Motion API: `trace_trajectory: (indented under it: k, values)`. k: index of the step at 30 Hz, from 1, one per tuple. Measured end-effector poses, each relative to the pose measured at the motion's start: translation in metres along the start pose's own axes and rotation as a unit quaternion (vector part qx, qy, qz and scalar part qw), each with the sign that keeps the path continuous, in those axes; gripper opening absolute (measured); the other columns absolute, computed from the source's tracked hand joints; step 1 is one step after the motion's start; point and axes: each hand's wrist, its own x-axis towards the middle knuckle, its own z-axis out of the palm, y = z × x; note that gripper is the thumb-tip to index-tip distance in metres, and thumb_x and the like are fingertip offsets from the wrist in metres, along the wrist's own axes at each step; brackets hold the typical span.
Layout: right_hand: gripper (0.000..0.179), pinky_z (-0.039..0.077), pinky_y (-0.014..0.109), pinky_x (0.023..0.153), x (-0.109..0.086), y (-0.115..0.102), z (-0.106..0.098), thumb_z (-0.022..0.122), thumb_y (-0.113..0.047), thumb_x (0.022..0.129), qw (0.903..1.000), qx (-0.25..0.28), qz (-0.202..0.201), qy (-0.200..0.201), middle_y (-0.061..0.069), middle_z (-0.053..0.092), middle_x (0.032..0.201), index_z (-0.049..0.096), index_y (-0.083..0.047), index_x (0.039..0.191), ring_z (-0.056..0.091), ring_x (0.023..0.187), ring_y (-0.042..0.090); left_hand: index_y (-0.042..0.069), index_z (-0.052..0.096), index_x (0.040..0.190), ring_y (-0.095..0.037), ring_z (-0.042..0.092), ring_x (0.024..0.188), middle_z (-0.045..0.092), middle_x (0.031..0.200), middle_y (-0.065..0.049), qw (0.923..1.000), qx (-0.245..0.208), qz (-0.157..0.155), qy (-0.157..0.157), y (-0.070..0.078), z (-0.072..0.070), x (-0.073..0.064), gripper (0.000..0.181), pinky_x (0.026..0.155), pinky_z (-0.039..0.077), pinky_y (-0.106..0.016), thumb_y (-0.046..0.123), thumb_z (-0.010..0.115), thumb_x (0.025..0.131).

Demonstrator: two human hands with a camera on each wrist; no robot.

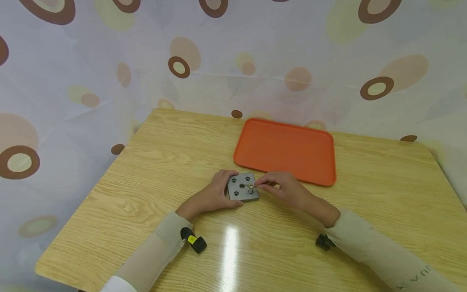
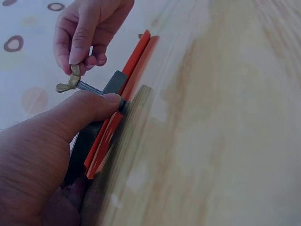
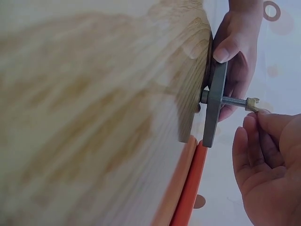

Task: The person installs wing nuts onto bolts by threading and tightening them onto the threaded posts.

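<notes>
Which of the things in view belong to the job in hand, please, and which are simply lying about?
Part of the job:
drilled metal plate, gripped by the left hand
threaded bolt, through the plate
brassy wing nut, on the bolt, pinched by the right hand

Seemingly just there:
orange tray, beyond the plate
patterned backdrop

Right fingers (image 2: 82, 46) on wing nut (image 2: 72, 81)

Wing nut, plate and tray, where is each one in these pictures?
Wing nut (image 2: 73, 82), left wrist view: its hub.
Plate (image 1: 243, 193), head view: its top face.
Tray (image 1: 286, 150), head view: middle of its bare floor.
</notes>
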Motion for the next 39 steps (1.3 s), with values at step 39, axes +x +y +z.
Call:
trace_trajectory:
  k: [39]
  values:
    - [0.037,0.049,0.03,0.075,0.005,-0.005,0.01,0.065,-0.019,0.087,0.9987,0.035,0.032,-0.018,0.002,0.063,0.108,0.06,-0.005,0.121,0.059,0.095,0.015,0.015,0.031,0.14,-0.015,0.036,0.104,0.036,0.127,-0.002,0.9999,0.01,0.008,0.003,-0.002,0.001,0.0,0.086,0.085,0.036,-0.032,0.047,0.075,0.073]
